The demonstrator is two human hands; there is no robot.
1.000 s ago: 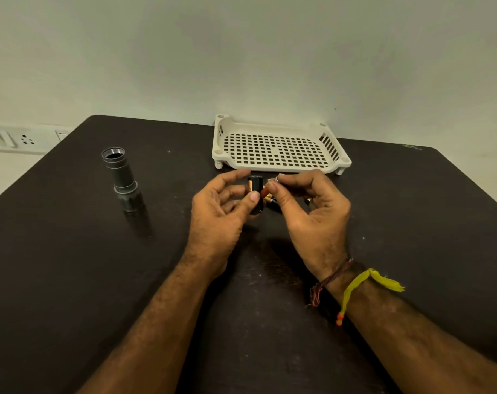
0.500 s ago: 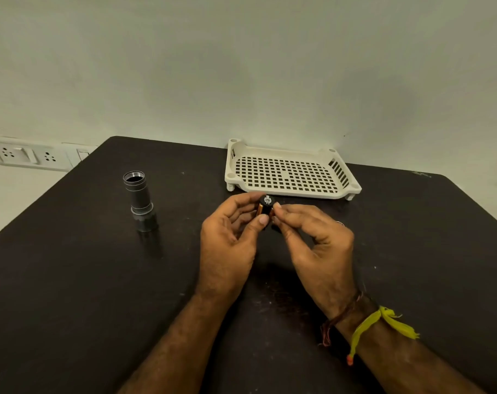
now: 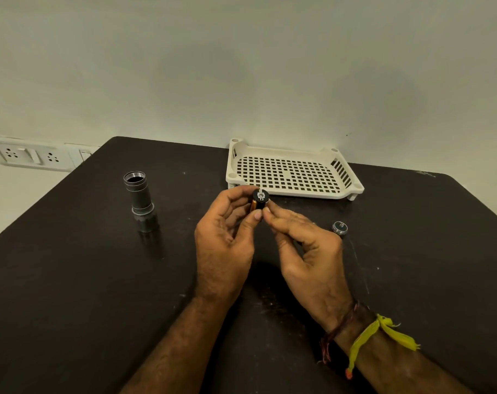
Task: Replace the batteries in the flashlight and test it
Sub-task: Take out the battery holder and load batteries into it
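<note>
Head view: both hands' grip, left hand (image 3: pixel 224 245) and right hand (image 3: pixel 307 251), pinches what looks like a battery holder (image 3: pixel 259 201) near tray edge (image 3: pixel 287 193).

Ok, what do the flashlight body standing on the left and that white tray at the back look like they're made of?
The flashlight body looks like metal, probably anodised aluminium: a matte grey tube with machined rings and shiny threads at its open top. The tray looks like moulded plastic: cream-white, slightly glossy, with a square-hole grid floor and rounded corner posts. Neither can be confirmed by look alone.
</note>
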